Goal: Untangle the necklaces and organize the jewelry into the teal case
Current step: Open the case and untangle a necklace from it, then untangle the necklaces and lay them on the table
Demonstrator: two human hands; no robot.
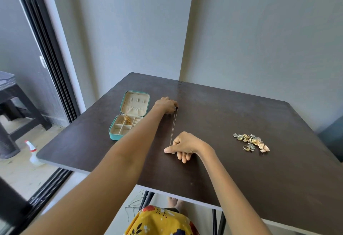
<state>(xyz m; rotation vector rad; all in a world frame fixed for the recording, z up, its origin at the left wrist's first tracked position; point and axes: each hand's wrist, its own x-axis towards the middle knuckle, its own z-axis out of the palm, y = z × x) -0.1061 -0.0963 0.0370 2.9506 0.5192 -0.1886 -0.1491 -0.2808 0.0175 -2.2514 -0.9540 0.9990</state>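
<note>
Necklace chain (173, 126), fine, limp and snag-prone, stretches mid-surface between both hands, left (166, 104) and right (182, 146) pinching its ends.

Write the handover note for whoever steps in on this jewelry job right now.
Left hand: pinching the far end of a thin necklace chain, beside the teal case.
Right hand: pinching the near end; the chain is stretched straight over the dark table.
Case: open, at the table's left side, with some gold jewelry already in a compartment.
Done: this chain looks untangled.
Left: put it into the case, then sort the pile of earrings and rings on the right.
</note>
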